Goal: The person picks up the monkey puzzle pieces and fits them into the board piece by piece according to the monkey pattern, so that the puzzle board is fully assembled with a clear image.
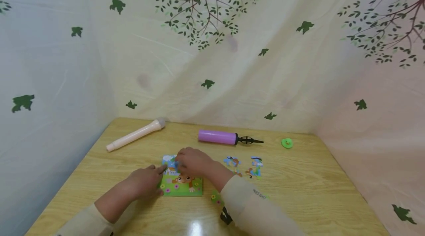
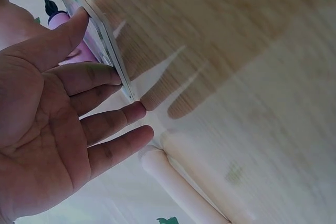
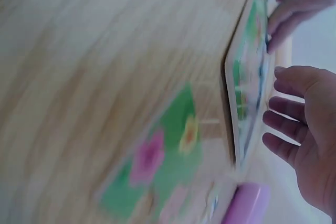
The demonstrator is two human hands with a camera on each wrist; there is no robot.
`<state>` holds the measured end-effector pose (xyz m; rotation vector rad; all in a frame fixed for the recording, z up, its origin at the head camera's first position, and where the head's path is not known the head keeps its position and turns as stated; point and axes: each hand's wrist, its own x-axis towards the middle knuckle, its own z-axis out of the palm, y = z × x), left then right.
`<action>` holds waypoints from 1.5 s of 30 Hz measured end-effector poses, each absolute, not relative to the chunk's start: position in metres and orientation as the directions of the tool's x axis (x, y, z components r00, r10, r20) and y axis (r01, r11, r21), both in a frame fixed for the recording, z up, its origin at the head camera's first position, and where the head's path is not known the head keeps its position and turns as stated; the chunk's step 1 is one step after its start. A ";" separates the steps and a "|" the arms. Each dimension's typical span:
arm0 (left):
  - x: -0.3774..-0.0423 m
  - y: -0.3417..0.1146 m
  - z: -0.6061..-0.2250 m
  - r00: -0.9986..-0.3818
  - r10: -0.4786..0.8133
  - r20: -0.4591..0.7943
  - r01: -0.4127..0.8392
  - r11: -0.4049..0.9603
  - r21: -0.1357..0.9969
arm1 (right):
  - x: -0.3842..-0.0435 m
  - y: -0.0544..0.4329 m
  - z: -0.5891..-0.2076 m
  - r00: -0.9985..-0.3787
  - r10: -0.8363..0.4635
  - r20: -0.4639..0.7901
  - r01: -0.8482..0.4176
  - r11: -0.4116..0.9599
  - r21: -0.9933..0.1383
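A green picture puzzle board (image 1: pixel 180 186) lies flat near the table's front middle. My left hand (image 1: pixel 146 181) rests at its left edge with fingers straight. In the left wrist view the left hand (image 2: pixel 105 95) has its fingertips against the board's rim (image 2: pixel 113 51). My right hand (image 1: pixel 192 161) hovers over the board's far part, fingers loosely bent down. The right wrist view shows the right hand (image 3: pixel 302 129) close above the board (image 3: pixel 247 93) with nothing held. Several loose puzzle pieces (image 1: pixel 232 161) lie to the right, and one green flowered piece (image 3: pixel 168 156) lies near my right wrist.
A pink hand pump (image 1: pixel 217 136) with a black nozzle lies behind the board. A cream tube-shaped toy (image 1: pixel 136 135) lies at the back left, and a small green object (image 1: pixel 287 142) at the back right. Leaf-printed cloth walls close in the wooden table (image 1: pixel 315 191).
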<state>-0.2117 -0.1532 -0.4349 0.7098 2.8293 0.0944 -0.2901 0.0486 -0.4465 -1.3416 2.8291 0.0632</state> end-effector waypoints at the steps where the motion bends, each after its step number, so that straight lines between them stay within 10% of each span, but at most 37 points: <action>1: -0.211 -0.153 -0.435 -0.857 0.475 -0.197 0.462 0.880 0.113 | -0.291 0.054 -0.444 -0.631 -0.776 -0.012 -0.776 0.631 0.013; 23: -0.212 -0.151 -0.435 -0.854 0.460 -0.244 0.449 0.888 0.101 | -0.311 0.193 -0.430 -0.844 -0.523 -0.124 -0.506 0.851 -0.144; 45: -0.209 -0.151 -0.430 -0.856 0.470 -0.216 0.455 0.883 0.115 | -0.308 0.217 -0.447 -0.810 -0.577 -0.103 -0.576 0.816 -0.037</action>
